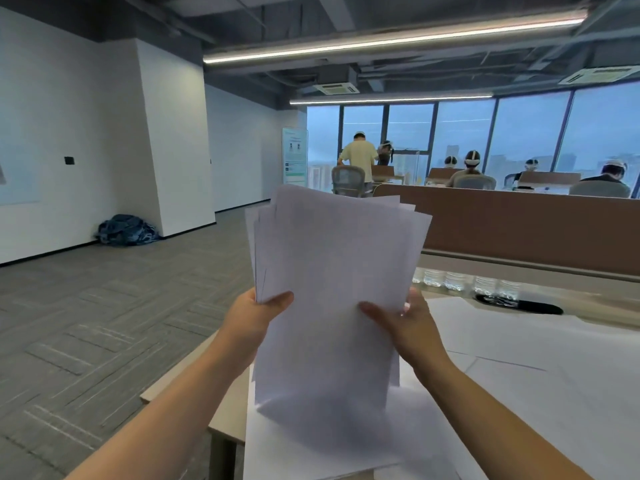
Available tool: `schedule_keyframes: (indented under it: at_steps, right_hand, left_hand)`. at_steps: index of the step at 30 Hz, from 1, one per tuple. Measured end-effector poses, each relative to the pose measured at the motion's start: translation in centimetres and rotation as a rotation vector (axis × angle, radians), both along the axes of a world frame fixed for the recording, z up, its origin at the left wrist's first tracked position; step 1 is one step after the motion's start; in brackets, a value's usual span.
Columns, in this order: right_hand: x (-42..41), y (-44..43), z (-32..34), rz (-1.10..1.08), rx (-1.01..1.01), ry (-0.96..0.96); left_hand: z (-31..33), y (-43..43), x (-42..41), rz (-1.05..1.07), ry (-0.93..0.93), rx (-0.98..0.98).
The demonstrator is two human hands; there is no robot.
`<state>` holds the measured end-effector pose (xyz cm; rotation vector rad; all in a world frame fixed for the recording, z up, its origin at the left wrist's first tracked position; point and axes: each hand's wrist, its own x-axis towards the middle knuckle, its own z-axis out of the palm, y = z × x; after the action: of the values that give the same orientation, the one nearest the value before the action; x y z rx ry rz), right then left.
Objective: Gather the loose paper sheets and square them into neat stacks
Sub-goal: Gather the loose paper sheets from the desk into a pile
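You held the bundle of paper sheets (332, 292) upright above the worktop (228, 403), its top edges fanned unevenly. Your left hand (256, 317) gripped the left edge, thumb across the front; your right hand (405, 323) gripped the right edge likewise. More loose sheets (519, 344) lay spread on the worktop beneath and to the right.

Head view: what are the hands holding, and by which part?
An uneven sheaf of paper sheets, held upright: the left hand grips its left edge, the right hand its right edge, near mid-height.
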<state>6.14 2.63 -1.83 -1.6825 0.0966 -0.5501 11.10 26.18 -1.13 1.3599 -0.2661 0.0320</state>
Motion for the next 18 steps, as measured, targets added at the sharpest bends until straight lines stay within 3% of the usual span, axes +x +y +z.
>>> schedule_keyframes:
  at_steps: [11,18]
  right_hand:
    - [0.9,0.0,0.7,0.176,0.231,0.014]
    - [0.6,-0.4,0.8,0.346,0.244,0.020]
  left_hand:
    - [1.0,0.8,0.2,-0.032,-0.058,0.046]
    - [1.1,1.0,0.3,-0.015,-0.097,0.042]
